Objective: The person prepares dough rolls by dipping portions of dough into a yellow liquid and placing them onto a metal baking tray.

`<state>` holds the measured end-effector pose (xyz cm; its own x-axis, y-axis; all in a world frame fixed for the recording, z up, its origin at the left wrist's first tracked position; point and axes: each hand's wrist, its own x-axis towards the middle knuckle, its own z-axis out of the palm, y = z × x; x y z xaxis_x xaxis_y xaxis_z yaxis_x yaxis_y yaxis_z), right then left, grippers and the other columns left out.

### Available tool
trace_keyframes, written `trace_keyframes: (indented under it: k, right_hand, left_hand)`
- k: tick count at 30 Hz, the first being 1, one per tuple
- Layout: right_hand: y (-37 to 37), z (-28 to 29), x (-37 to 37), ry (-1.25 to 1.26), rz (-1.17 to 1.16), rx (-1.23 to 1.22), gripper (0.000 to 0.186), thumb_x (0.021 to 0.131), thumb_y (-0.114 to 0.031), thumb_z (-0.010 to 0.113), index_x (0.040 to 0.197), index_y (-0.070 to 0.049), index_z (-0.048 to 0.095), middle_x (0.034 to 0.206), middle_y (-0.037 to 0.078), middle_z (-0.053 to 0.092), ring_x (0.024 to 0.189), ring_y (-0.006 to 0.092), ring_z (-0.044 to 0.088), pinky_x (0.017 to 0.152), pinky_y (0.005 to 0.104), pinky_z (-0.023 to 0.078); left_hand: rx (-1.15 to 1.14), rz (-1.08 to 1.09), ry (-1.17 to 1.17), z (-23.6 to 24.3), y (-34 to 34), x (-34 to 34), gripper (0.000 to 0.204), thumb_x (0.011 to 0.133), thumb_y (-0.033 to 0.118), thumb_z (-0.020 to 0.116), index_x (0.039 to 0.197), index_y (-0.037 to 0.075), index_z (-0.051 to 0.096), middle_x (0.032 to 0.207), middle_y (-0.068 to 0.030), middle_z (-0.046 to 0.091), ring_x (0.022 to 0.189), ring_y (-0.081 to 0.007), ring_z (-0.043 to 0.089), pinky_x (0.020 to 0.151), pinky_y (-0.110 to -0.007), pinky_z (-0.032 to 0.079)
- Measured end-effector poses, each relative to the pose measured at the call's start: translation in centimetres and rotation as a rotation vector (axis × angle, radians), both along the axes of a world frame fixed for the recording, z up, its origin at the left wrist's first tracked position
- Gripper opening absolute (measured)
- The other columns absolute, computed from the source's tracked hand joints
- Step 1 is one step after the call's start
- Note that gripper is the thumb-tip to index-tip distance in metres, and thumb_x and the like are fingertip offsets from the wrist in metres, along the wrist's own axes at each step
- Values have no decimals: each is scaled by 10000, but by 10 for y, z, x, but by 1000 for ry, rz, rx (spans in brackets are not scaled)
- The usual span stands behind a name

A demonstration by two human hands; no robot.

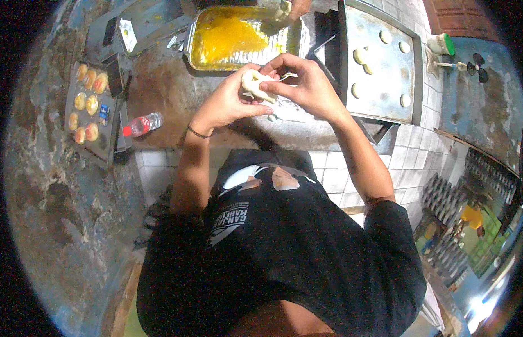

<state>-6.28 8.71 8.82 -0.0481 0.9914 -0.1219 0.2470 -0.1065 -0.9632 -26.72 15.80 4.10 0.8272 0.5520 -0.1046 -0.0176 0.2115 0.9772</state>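
Observation:
A pale, soft piece of dough is held up between my two hands above the worktable. Its middle looks hollowed, with a raised rim. My left hand cradles it from the left, fingers curled beneath and around it. From the right, the thumb and fingers of my right hand pinch its edge. Just beyond my hands lies a foil tray with a yellow filling spread over its left part. Another person's hand reaches in at the tray's far right corner, by a pale lump of dough.
At right, a metal baking tray carries several dough rounds. A clear bottle with a red cap lies at the table's left. Farther left, a dark tray bears several buns and a blue packet. White powder dusts the table.

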Motion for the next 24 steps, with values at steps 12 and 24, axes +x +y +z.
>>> trace_keyframes:
  k: [12,24]
  right_hand:
    - [3,50,-21,-596,133,520,690,736,-269,885,1341,-76,614,1223,159,584,1080,404,630,926,441,553]
    - [-1,49,-5,102,-43,9,246,924,-161,752,1082,25,719,1069,123,725,872,164,714,869,363,597]
  left_hand:
    - [-198,354,-45,12,-17,0,311,978,224,568,1223,43,634,972,18,637,796,-37,564,582,-193,381]
    - [1,299,-63,40,-26,4,355,996,261,589,1279,49,549,1071,-20,645,821,-32,540,618,-189,407]
